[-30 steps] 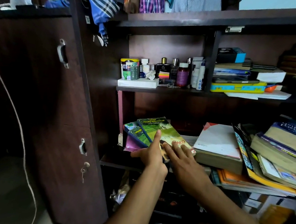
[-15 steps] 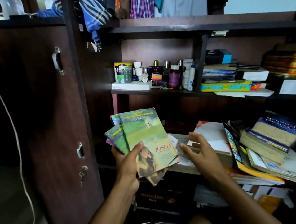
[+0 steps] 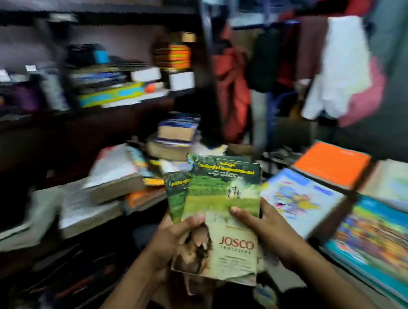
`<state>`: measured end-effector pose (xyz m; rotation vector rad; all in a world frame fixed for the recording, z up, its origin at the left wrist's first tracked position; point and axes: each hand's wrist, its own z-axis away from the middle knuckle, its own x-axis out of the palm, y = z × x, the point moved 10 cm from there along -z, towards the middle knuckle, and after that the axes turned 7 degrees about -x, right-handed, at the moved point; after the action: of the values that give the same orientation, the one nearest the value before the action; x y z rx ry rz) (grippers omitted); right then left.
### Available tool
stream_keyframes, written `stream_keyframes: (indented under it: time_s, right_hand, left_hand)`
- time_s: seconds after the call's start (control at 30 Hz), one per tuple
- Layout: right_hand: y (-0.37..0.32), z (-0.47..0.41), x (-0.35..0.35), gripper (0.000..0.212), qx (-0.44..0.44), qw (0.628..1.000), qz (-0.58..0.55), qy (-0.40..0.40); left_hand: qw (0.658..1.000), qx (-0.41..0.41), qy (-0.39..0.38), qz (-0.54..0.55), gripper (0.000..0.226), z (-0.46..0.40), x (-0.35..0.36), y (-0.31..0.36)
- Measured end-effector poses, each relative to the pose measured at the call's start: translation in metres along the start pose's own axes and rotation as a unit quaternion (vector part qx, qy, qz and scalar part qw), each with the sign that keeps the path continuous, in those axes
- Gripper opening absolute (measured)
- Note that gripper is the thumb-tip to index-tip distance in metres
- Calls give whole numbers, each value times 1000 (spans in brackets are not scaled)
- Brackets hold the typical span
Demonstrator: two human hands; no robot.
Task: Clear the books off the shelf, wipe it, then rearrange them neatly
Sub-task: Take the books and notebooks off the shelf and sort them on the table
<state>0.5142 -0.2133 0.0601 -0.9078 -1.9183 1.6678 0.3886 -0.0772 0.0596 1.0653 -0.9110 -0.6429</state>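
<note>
**Both hands on the green booklets, shelf off to your left**

Your left hand (image 3: 177, 239) is gripping the small stack of green booklets (image 3: 220, 205) from the lower left, thumb curled over the front cover and fingers wrapped behind. Your right hand (image 3: 265, 232) is gripping the same stack at its right edge, thumb lying across the cover, the other fingers hidden behind. The top booklet is facing you upright, its green field picture above and a "JOSCO" advert on the lower half; a second green booklet (image 3: 176, 196) is peeking out from behind it on the left. The bottom corners are looking worn and curled.

The stack is hovering in front of you, clear of the dark wooden shelf (image 3: 81, 122), which is sitting to your left and heavily blurred. Piles of books (image 3: 113, 178) are lying on its lower board, and more books with a yellow-and-blue box (image 3: 109, 95) are crowding the board above.

To your right, large flat books are lying side by side: an orange one (image 3: 331, 164), a pale blue one (image 3: 300, 201) just beside your right hand, and a colourful one (image 3: 383, 244) nearer you. Clothes (image 3: 341, 68) are hanging behind them.
</note>
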Motion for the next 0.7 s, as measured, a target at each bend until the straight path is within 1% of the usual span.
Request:
stream_keyframes:
  time_s: [0.03, 0.1, 0.13, 0.2, 0.23, 0.27, 0.37, 0.4, 0.47, 0.53, 0.6, 0.67, 0.7]
  right_hand:
    - [8, 8, -31, 52, 7, 999, -16, 28]
    - [17, 13, -68, 49, 19, 997, -40, 70]
    - [19, 14, -88, 47, 20, 994, -50, 92]
    - [18, 10, -116, 31, 12, 992, -60, 112]
    - [15, 6, -127, 27, 6, 990, -64, 126]
    - [9, 2, -136, 29, -2, 988, -67, 138]
    - [14, -8, -165, 53, -4, 974, -82, 212]
    - [22, -11, -173, 59, -9, 969, -69, 237]
    - [38, -18, -176, 68, -10, 965, -27, 261]
    - [36, -13, -178, 70, -17, 961, -8, 274]
    - [32, -9, -176, 71, -14, 961, 10, 277]
    - [33, -14, -176, 84, -22, 962, 20, 271]
    - [36, -16, -178, 91, -26, 963, 2, 269]
  left_hand:
    - [999, -17, -19, -24, 44, -13, 30, -9]
    - [997, -30, -34, -63, 31, -27, 69, -14]
    - [995, -33, -43, -82, 29, -37, 91, -14]
    - [993, -26, -48, -106, 27, -54, 117, -9]
    - [992, -20, -49, -114, 28, -64, 127, -4]
    - [991, -19, -55, -124, 29, -73, 137, 0]
    - [979, -34, -70, -191, 26, -107, 166, 5]
    - [972, -51, -82, -213, 26, -118, 176, 3]
    - [960, -92, -111, -240, 30, -136, 185, -7]
    - [944, -123, -130, -276, 37, -153, 192, -20]
    - [936, -119, -137, -300, 47, -172, 193, -23]
    - [925, -118, -159, -323, 72, -191, 201, -25]
    - [919, -121, -177, -330, 84, -197, 210, -26]
